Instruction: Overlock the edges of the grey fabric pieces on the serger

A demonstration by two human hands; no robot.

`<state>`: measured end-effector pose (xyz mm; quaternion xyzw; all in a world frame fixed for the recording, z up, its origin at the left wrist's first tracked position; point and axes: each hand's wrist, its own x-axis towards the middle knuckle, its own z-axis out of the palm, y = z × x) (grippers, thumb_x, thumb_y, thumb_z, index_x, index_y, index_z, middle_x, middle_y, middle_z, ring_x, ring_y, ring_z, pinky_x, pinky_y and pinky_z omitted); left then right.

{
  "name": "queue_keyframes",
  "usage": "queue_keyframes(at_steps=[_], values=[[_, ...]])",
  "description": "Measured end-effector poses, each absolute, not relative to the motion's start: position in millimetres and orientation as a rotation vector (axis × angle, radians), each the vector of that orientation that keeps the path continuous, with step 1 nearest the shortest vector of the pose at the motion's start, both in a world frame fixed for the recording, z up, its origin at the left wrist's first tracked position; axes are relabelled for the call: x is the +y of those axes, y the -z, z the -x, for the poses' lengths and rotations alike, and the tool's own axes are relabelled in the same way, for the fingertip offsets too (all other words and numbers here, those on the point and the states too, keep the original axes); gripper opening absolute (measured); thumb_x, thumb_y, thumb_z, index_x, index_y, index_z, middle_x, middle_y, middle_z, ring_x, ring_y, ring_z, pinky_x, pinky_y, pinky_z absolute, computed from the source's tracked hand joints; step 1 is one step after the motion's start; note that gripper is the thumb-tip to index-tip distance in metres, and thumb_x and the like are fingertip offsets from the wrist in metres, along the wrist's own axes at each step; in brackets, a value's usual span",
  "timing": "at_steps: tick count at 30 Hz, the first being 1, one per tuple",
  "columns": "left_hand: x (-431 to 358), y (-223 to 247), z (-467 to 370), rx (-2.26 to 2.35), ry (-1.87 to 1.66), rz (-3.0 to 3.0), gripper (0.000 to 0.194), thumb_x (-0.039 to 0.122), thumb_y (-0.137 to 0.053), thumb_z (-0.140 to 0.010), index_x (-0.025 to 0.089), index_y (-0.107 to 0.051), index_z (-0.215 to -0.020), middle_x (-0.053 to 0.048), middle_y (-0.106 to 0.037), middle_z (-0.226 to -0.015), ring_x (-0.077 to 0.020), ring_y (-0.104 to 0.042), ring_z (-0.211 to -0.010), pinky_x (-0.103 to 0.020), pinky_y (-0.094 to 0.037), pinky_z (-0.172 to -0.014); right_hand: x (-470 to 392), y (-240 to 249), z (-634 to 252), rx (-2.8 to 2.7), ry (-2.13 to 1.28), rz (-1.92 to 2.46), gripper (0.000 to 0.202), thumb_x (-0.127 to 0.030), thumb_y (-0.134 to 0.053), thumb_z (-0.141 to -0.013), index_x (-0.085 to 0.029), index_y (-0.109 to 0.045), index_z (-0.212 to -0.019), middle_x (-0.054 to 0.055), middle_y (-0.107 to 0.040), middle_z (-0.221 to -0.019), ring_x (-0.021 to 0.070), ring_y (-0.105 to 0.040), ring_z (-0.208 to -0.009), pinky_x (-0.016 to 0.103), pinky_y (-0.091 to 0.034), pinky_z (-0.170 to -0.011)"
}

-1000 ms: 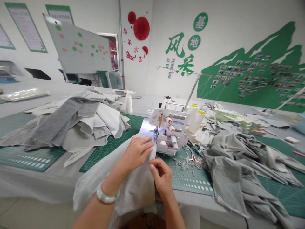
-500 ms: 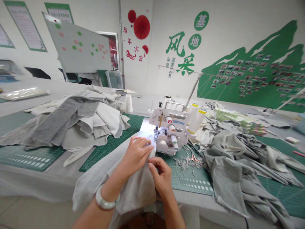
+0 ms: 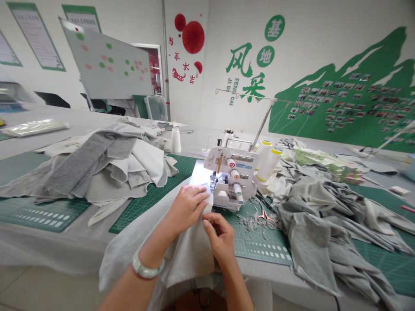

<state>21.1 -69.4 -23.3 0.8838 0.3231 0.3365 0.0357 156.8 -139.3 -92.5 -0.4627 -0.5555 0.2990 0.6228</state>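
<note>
A light grey fabric piece (image 3: 191, 250) lies under the presser foot area of a white overlock machine (image 3: 230, 177) and hangs over the table's front edge. My left hand (image 3: 189, 207), with a pale bangle on its wrist, rests flat on the fabric just left of the needle area, fingers stretched out. Closer to the front edge, my right hand (image 3: 220, 237) pinches the fabric's right edge between thumb and fingers. The machine's lamp lights the cloth beside the foot.
Grey and white fabric pieces (image 3: 110, 160) are heaped at the left, more grey cloth (image 3: 317, 216) at the right. Scissors (image 3: 266, 219) and thread scraps lie on a green cutting mat (image 3: 259, 246). Thread cones (image 3: 269, 166) stand behind the machine; another cone (image 3: 175, 140) stands left of it.
The fabric's left part has shifted slightly under my left hand. Both hands keep nearly the same places, and the view has moved very slightly.
</note>
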Motion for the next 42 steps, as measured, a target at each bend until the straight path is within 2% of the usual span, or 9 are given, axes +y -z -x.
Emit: queue_keyframes(at_steps=[7, 24, 32, 42], values=[[-80, 23, -19, 0.992, -1.044, -2.721, 0.022, 0.022, -0.048, -0.095, 0.021, -0.064, -0.110, -0.007, -0.065, -0.120, -0.0221, -0.055, -0.112, -0.044, -0.035, -0.101, -139, 92, -156, -1.260, -0.672, 1.062, 0.015, -0.031, -0.062, -0.086, -0.018, -0.070, -0.088, 0.001, -0.065, -0.073, 0.0142, -0.057, -0.065, 0.024, -0.046, -0.061], [-61, 23, -19, 1.000, -1.010, -2.663, 0.025, 0.025, -0.048, -0.096, 0.021, -0.064, -0.114, -0.006, -0.063, -0.125, -0.0217, -0.054, -0.119, -0.044, -0.035, -0.104, -137, 89, -154, -1.248, -0.661, 1.065, 0.013, -0.027, -0.062, -0.086, -0.019, -0.071, -0.088, 0.004, -0.071, -0.080, 0.0157, -0.065, -0.071, 0.025, -0.052, -0.066], [-70, 23, -20, 0.987, -1.060, -2.730, 0.024, 0.022, -0.046, -0.096, 0.022, -0.065, -0.110, -0.007, -0.065, -0.121, -0.0216, -0.054, -0.115, -0.044, -0.036, -0.102, -136, 90, -154, -1.283, -0.618, 1.050, 0.013, -0.025, -0.061, -0.086, -0.019, -0.072, -0.090, 0.006, -0.073, -0.086, 0.0173, -0.067, -0.077, 0.027, -0.054, -0.069], [-67, 19, -19, 0.967, -0.973, -2.652, 0.026, 0.023, -0.049, -0.095, 0.023, -0.065, -0.116, -0.006, -0.063, -0.125, -0.0221, -0.054, -0.117, -0.044, -0.036, -0.102, -135, 90, -155, -1.215, -0.585, 1.056, 0.012, -0.025, -0.062, -0.085, -0.019, -0.072, -0.089, 0.005, -0.071, -0.083, 0.0162, -0.066, -0.074, 0.025, -0.053, -0.067]])
